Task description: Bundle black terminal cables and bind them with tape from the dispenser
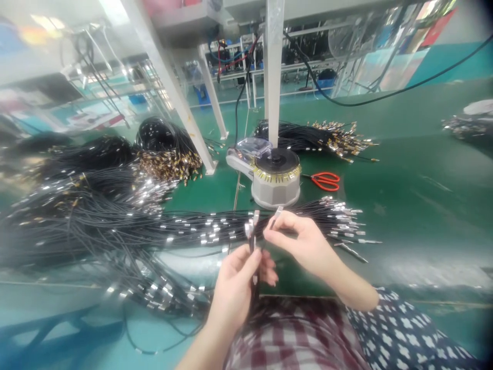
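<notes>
My left hand (pixel 241 277) is wrapped round a small bunch of black cables (pixel 254 280), whose silvery connector ends (pixel 252 223) stick up above the thumb. Just to its right, my right hand (pixel 302 239) pinches one black cable near its flat silvery end (pixel 277 213) between thumb and fingertips. Behind both hands a long bundle of black cables (pixel 192 221) lies across the green table, its metal-tipped ends (pixel 342 216) fanned out on the right. The lower stretch of the held cables hangs toward my lap.
A round grey tape dispenser (pixel 275 187) stands beyond my hands, with red-handled scissors (pixel 325 181) to its right. More coiled cables (pixel 157 136) and gold-tipped ends (pixel 169 164) lie at left. Another cable bundle (pixel 308 136) lies behind the dispenser. White posts (pixel 273 77) rise from the green table (pixel 404 190).
</notes>
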`<action>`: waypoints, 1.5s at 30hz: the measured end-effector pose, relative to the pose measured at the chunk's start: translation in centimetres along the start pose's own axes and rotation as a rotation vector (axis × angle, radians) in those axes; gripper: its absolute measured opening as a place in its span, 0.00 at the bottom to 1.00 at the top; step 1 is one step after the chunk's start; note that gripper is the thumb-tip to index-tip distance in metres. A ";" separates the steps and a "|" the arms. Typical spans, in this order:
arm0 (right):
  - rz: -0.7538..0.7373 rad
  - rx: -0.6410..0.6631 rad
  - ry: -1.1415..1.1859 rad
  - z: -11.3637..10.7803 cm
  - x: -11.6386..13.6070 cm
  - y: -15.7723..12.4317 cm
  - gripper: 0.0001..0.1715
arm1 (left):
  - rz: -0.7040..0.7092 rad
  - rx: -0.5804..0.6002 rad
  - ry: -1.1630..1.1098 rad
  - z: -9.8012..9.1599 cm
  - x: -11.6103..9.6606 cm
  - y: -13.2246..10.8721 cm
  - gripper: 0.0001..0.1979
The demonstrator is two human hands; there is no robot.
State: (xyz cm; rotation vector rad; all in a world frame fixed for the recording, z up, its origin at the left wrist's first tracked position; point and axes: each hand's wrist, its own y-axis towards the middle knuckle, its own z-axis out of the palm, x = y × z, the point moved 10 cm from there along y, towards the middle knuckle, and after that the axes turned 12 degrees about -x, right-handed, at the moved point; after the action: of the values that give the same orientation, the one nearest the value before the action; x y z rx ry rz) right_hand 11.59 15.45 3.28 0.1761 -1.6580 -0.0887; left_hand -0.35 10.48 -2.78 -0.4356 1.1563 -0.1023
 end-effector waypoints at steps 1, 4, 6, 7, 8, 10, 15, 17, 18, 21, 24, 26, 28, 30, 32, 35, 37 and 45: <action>-0.009 0.010 -0.003 -0.2 0.2 0.0 0.08 | 0.037 -0.052 -0.019 -0.6 -0.6 0.2 0.12; -0.022 0.086 -0.091 -0.4 0.4 -0.4 0.08 | 0.167 -0.196 -0.105 -2.4 -2.8 0.2 0.11; -0.013 0.179 -0.178 0.3 0.2 -1.0 0.09 | 0.210 -0.211 -0.107 -2.7 -3.7 -0.1 0.10; -0.007 0.223 -0.209 0.8 0.1 -1.4 0.09 | 0.216 -0.194 -0.063 -2.4 -3.9 -0.3 0.10; -0.001 0.257 -0.223 1.3 0.1 -1.8 0.08 | 0.214 -0.167 0.004 -2.0 -3.9 -0.4 0.10; 0.008 0.289 -0.217 2.2 0.0 -2.5 0.06 | 0.193 -0.121 0.142 -1.1 -3.4 -0.7 0.10; 0.062 0.215 -0.196 1.7 -0.6 -2.8 0.01 | 0.199 -0.115 0.163 -1.1 -3.1 -0.7 0.09; 0.126 0.097 -0.081 0.1 -1.1 -2.3 0.08 | 0.199 -0.131 0.140 -1.6 -3.2 -0.6 0.09; 0.168 0.044 0.014 -0.7 -1.4 -2.1 0.11 | 0.190 -0.131 0.133 -1.7 -3.1 -0.6 0.09; 0.294 0.011 0.318 -1.2 -2.5 -2.0 0.16 | 0.140 -0.091 0.123 -1.2 -2.7 -0.6 0.10; 0.338 0.037 0.469 -0.3 -2.8 -2.1 0.19 | 0.088 -0.065 0.088 -0.4 -2.2 -0.7 0.10; 0.323 0.013 0.489 0.0 -2.8 -2.2 0.18 | 0.065 -0.073 0.059 -0.3 -1.9 -0.8 0.11; 0.285 -0.015 0.460 0.3 -2.5 -2.2 0.17 | 0.056 -0.075 0.037 -0.3 -1.9 -0.9 0.11; 0.226 -0.028 0.408 0.5 -2.0 -2.2 0.16 | 0.053 -0.072 0.025 -0.4 -1.9 -1.0 0.11; 0.159 -0.036 0.350 0.5 -1.3 -2.2 0.15 | 0.051 -0.069 0.021 -0.5 -1.9 -1.1 0.11; 0.094 -0.029 0.276 0.5 -0.5 -2.2 0.13 | 0.045 -0.066 0.015 -0.6 -1.8 -1.1 0.11; 0.066 -0.019 0.244 0.5 -0.1 -2.1 0.13 | 0.043 -0.062 0.009 -0.6 -1.7 -1.1 0.11; -0.035 -0.031 0.218 0.2 1.2 -2.1 0.12 | 0.030 -0.049 0.029 -0.6 -1.9 -1.3 0.11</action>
State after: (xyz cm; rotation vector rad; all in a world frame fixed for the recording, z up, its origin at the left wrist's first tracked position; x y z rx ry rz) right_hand 11.40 13.22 4.11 0.1849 -1.4357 -0.1180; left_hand -1.45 9.72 -0.86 -0.4609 1.1952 -0.0543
